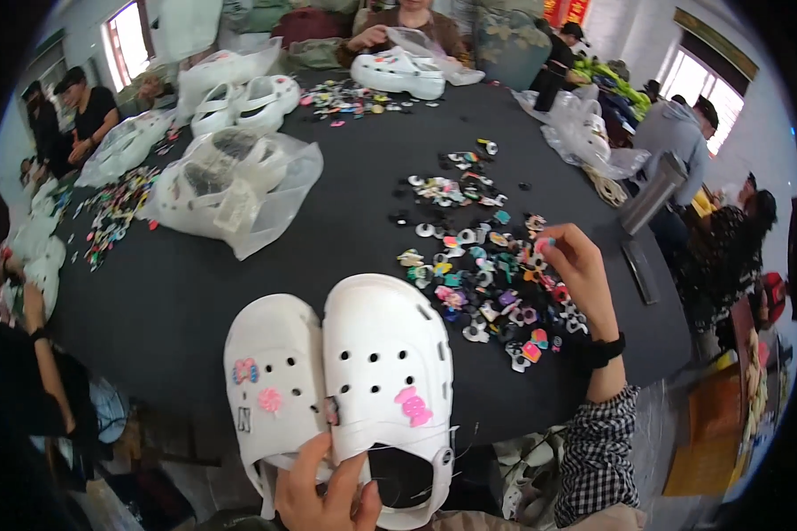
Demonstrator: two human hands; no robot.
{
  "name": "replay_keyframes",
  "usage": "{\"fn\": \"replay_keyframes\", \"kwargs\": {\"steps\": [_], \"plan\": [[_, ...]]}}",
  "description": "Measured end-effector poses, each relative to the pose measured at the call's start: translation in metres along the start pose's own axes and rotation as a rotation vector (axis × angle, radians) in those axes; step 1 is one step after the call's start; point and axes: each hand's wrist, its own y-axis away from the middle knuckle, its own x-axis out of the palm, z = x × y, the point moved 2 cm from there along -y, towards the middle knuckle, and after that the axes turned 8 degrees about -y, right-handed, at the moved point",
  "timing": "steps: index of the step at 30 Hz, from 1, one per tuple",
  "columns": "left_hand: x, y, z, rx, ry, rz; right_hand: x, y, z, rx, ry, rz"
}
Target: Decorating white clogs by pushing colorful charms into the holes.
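A pair of white clogs leans at the table's near edge, the left clog (274,332) against the right clog (385,323). My left hand (323,487) is closed on the pair where they meet. The left clog carries a bow charm (244,370), a pink lollipop-like charm (269,401) and a dark letter-shaped charm (243,419). On the right clog sits a pink candy-shaped charm (413,406); its other vent holes show bare. My right hand (584,270) pinches a small pink and teal shoe charm (544,245) at the edge of a loose, mixed charm pile (496,274).
Bagged clogs (239,181) lie left of centre, beside another charm heap (115,212). Across the black table (345,230) a person (416,35) handles a white clog (398,73). A metal tumbler (653,195) stands near the right edge beside a dark flat object (640,272).
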Motion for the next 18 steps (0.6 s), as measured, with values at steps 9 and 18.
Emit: {"fn": "replay_keyframes", "kwargs": {"steps": [9, 18], "plan": [[-0.002, 0.005, -0.001, -0.022, 0.004, 0.074, -0.021, 0.000, -0.014, 0.069, -0.241, -0.085], [-0.004, 0.007, 0.002, -0.039, -0.009, 0.124, 0.019, 0.006, 0.017, -0.184, 0.141, 0.413]]}}
